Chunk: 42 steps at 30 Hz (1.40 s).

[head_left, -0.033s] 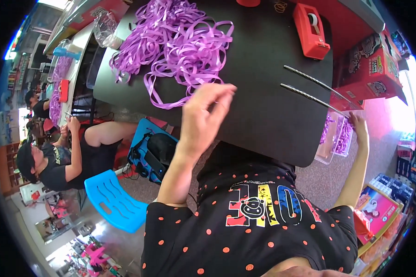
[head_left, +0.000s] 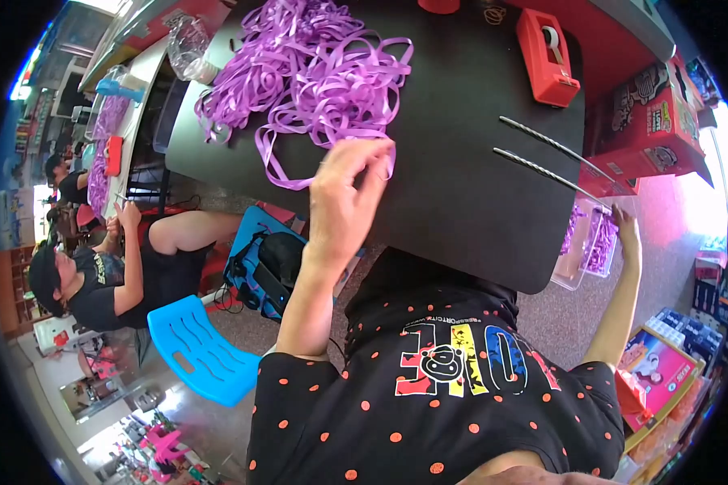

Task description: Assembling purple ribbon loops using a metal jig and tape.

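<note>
My left hand [head_left: 344,198] is above the near side of the black table, thumb and fingers pinched together. A strand of purple ribbon [head_left: 391,166] hangs by its fingertips. Beyond it lies a large tangled heap of purple ribbon [head_left: 323,73], with one loop trailing toward my wrist. At the far right my right hand [head_left: 626,230] is closed at the end of the lower of two twisted metal rods [head_left: 542,170]; what its fingers hold is too small to make out. Under that hand is a clear plastic tray [head_left: 570,271] with small purple pieces.
On the black table [head_left: 453,202] stands a red tape dispenser [head_left: 548,61]; rubber bands [head_left: 494,14] lie beyond. A clear bottle [head_left: 188,52] is at far left. Red boxes [head_left: 651,121] stand right. A blue chair [head_left: 202,347] and a seated person [head_left: 97,283] are left.
My left hand has drawn a little to the left, and a ribbon strand now shows by its fingertips. My right hand stays at the rod's end.
</note>
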Motion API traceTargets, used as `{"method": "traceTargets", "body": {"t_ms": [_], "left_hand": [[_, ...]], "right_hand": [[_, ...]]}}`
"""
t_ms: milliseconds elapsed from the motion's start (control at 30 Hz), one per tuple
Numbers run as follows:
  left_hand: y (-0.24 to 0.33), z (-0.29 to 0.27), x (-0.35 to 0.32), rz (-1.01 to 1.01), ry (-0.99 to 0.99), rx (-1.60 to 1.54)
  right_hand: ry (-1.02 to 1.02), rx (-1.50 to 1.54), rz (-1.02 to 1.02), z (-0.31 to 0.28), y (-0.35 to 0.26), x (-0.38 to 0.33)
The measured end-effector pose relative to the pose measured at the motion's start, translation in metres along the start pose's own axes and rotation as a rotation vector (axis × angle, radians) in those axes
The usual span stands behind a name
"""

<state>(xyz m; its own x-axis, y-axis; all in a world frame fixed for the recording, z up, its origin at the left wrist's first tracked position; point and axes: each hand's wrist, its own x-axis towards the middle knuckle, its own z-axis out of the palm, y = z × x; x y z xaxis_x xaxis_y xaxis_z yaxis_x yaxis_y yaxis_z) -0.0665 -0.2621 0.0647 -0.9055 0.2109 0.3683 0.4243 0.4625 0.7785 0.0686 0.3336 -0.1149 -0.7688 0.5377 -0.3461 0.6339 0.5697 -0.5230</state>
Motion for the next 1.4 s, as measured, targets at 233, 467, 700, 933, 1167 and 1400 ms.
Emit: {"method": "traceTargets", "body": {"t_ms": [233,467,700,933,1167,1400], "left_hand": [[-0.028,0.002,-0.021,0.235,0.083,0.584],[-0.019,0.042,-0.038,0.273,0.073,0.293],[0.018,0.074,-0.073,0.607,-0.363,-0.045],[0.004,0.033,-0.065,0.389,-0.006,0.085],[-0.016,-0.001,-0.069,0.013,0.163,0.065],[-0.03,-0.008,-0.034,0.285,0.148,0.424]], "right_hand": [[0.109,0.685,0.059,0.061,-0.063,-0.106],[0.513,0.721,-0.099,0.069,-0.113,-0.179],[0.554,0.578,-0.455,0.078,-0.223,-0.217],[0.117,0.364,-0.757,0.089,-0.303,-0.236],[0.094,0.162,-0.781,0.107,-0.337,-0.234],[0.041,-0.052,-0.903,0.098,-0.35,-0.215]]}}
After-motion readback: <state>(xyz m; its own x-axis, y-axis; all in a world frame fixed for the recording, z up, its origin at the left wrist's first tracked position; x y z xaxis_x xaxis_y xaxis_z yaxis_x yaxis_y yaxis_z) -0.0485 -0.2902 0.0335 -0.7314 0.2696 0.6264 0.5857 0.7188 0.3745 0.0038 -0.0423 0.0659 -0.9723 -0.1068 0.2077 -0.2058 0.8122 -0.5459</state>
